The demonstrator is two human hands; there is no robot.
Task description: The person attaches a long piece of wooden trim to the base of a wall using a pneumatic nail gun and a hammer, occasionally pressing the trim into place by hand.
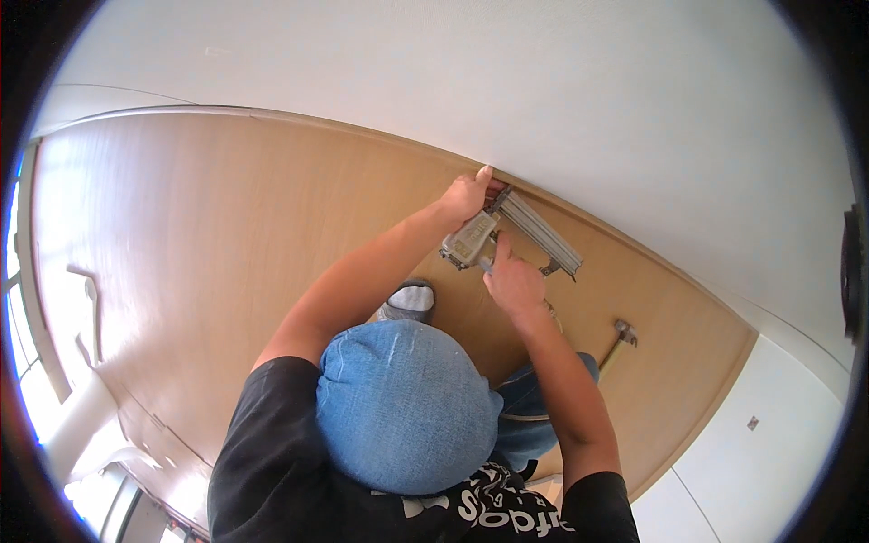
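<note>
A grey metal nail gun with a long magazine is held against the seam where the wooden floor meets the white wall. My left hand is curled over the tool's front end at the seam, with the thumb up against the wall. Lower down, my right hand grips the handle, its index finger stretched up along the tool body. My bent knee in blue jeans fills the middle below the arms.
A hammer lies on the floor to the right of my right forearm. A foot in a grey sock shows between my arms. Bright windows line the left edge. A white wall panel stands at the lower right.
</note>
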